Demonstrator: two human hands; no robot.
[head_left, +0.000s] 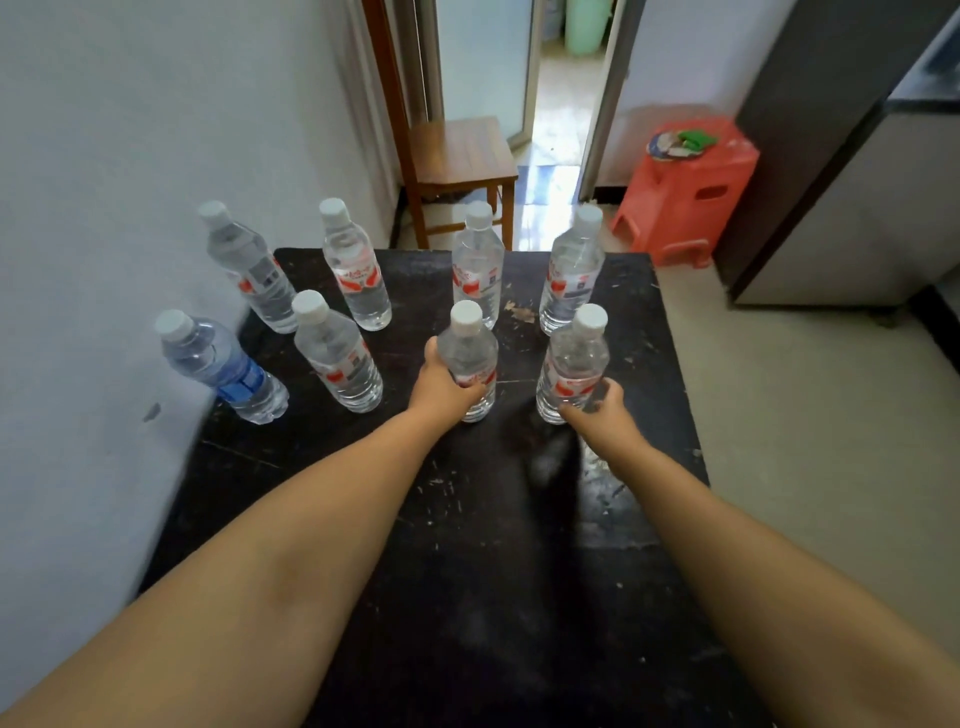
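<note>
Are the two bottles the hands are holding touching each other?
Apart. The head view shows black table between the middle front bottle in the left hand and the right front bottle in the right hand.

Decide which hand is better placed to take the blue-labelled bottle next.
Probably left: the left hand, gripping the centre front bottle, is nearer the blue-labelled bottle; the right hand grips the rightmost front bottle, farther away.

legible text: none; no brand or number can be told | water bottles (358, 283): red-and-white labels bear print and a dark panel, all too blurred to read | leftmost bottle (236, 382): blue label, print too small to make out
</note>
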